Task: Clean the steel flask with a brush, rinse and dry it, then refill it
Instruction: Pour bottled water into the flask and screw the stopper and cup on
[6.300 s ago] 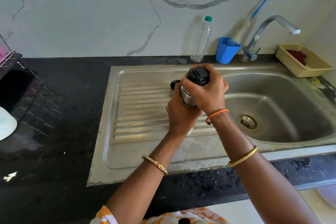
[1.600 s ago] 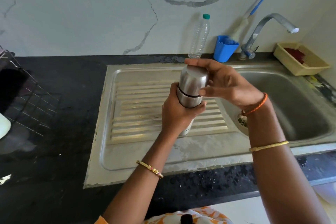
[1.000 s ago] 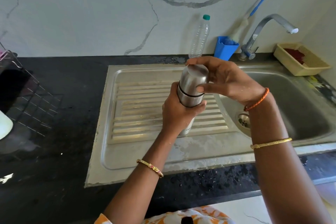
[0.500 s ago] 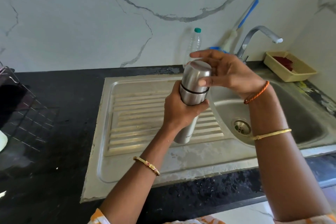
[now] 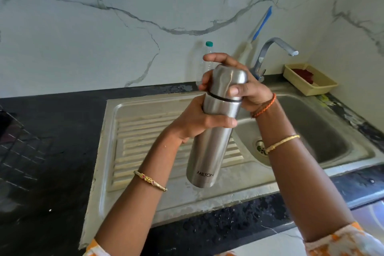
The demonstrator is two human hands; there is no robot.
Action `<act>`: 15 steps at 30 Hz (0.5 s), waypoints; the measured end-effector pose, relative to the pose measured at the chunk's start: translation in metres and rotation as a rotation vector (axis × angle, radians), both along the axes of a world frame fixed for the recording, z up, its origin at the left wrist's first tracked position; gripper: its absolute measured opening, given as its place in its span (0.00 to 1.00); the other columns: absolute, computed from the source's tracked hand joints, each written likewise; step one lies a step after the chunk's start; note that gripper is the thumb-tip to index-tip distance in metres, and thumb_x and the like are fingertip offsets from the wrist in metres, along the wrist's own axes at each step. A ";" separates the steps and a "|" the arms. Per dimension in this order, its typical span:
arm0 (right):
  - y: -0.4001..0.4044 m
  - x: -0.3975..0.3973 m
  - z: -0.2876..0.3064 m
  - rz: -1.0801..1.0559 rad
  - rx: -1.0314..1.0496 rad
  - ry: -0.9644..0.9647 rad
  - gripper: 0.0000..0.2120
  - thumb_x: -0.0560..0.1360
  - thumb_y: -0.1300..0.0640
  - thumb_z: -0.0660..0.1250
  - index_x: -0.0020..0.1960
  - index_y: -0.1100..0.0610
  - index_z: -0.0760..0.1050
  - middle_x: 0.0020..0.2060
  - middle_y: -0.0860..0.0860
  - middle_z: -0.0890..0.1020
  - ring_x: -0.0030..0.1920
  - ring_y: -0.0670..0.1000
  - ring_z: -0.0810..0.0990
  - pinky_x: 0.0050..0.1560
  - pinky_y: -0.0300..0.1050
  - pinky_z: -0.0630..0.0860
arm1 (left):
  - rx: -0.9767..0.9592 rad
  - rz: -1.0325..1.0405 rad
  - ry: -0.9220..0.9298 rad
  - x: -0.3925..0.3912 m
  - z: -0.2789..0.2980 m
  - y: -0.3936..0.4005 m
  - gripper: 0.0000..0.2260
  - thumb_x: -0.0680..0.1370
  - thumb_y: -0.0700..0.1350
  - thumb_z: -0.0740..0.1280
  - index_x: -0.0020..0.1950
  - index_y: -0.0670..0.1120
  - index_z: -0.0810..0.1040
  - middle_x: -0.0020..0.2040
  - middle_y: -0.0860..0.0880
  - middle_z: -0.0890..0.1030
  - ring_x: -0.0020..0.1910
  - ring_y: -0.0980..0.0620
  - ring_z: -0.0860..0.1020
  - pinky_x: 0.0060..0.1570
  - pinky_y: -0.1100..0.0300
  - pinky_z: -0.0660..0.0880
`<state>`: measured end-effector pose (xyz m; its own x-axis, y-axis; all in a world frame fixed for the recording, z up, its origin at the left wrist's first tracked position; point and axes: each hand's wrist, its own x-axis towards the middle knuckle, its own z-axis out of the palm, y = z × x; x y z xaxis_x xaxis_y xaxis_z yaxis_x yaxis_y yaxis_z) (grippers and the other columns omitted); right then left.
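I hold the steel flask (image 5: 212, 147) upright in the air above the sink's drainboard (image 5: 145, 141). My left hand (image 5: 197, 120) grips its body just below the black seam. My right hand (image 5: 245, 87) is curled round the steel cap (image 5: 228, 79) on top, thumb in front, fingers behind. The long brush with a blue handle (image 5: 262, 24) leans against the wall behind the tap (image 5: 270, 52); its lower end is hidden behind my right hand.
A clear plastic bottle with a green cap (image 5: 207, 54) stands at the wall behind the flask. A yellow tray (image 5: 311, 87) sits at the right of the sink basin (image 5: 324, 137). A wire rack (image 5: 14, 137) lies on the black counter at left.
The steel cap went onto the flask over the black stopper. I have lifted the flask higher off the drainboard, and my right hand has closed round the cap. The view tilted up.
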<state>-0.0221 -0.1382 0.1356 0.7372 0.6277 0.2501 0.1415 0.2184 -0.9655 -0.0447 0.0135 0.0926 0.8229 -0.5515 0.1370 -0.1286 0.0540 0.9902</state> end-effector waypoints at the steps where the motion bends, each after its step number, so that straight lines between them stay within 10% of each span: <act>1: 0.001 0.000 -0.001 -0.062 0.033 0.019 0.35 0.61 0.59 0.77 0.64 0.60 0.66 0.47 0.58 0.81 0.50 0.58 0.81 0.51 0.51 0.77 | 0.009 0.026 0.015 0.001 0.000 -0.002 0.19 0.63 0.41 0.75 0.53 0.43 0.79 0.45 0.50 0.83 0.45 0.53 0.82 0.42 0.60 0.78; 8: -0.003 0.005 -0.011 -0.358 0.004 0.044 0.25 0.60 0.64 0.74 0.56 0.59 0.74 0.41 0.56 0.81 0.44 0.55 0.81 0.47 0.50 0.78 | 0.093 0.409 0.045 0.003 -0.017 -0.031 0.20 0.58 0.46 0.77 0.48 0.48 0.80 0.42 0.50 0.85 0.42 0.51 0.84 0.46 0.48 0.82; 15: -0.032 0.017 -0.010 -0.205 -0.044 0.064 0.40 0.59 0.57 0.78 0.69 0.55 0.67 0.47 0.56 0.83 0.51 0.56 0.81 0.52 0.50 0.77 | 0.089 0.376 0.089 0.003 -0.011 -0.046 0.17 0.59 0.44 0.77 0.46 0.49 0.80 0.40 0.52 0.84 0.41 0.52 0.83 0.44 0.53 0.81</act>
<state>-0.0047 -0.1701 0.1260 0.8640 0.4726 0.1737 0.1162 0.1485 -0.9821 -0.0413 -0.0324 0.0816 0.9763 -0.2154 0.0213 -0.0365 -0.0672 0.9971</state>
